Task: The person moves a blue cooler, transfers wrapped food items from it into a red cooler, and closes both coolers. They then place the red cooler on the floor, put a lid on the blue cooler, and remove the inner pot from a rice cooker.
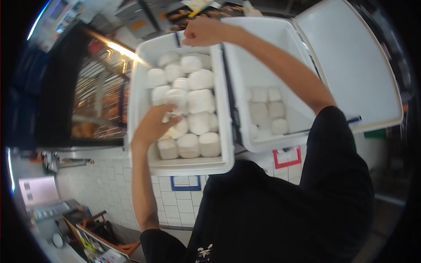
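Note:
My left hand [153, 125] reaches into the left white cooler box [193, 166], thumb and finger apart. Its fingertips lie at a white rounded bundle [179, 129] near the box's left side; a firm hold does not show. Rows of similar pale bundles [201, 101] fill this box. At the far rim, my right hand [204, 33] is closed, close to a dark latch strap [179, 39]. Whatever its fingers hold, if anything, is hidden. My right forearm passes over the right cooler box [272, 46], where several smaller white bundles [267, 109] sit at the near end.
The right box's lid [351, 61] stands open to the right. On the left is a dark cabinet with lit wire racks [101, 94]. Trays of brown food [223, 11] are beyond the boxes. Below are white wall tiles [101, 184] with a blue-framed label [185, 183] and a red-framed label [287, 158].

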Demonstrator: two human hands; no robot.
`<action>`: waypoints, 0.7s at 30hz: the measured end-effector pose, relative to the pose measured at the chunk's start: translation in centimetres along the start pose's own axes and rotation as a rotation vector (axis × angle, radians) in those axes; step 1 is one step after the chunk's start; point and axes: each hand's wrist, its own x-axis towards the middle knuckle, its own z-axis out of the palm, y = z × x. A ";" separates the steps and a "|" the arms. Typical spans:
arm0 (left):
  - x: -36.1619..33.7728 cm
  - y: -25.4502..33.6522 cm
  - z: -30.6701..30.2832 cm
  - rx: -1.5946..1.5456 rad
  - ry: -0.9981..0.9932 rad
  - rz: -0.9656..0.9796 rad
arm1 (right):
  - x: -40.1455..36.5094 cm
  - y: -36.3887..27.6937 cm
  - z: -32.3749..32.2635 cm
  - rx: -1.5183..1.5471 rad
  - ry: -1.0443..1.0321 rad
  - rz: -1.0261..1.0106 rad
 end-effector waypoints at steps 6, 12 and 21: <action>13.7 13.8 -1.3 -0.192 -0.368 0.329 | -12.2 12.6 1.6 -0.185 -0.737 0.638; 29.0 13.5 21.6 0.399 -0.716 0.066 | -20.0 22.9 18.6 -0.175 -1.003 0.597; 24.7 5.7 35.4 0.409 -0.393 -0.429 | -23.4 18.4 19.5 -0.450 -0.782 0.468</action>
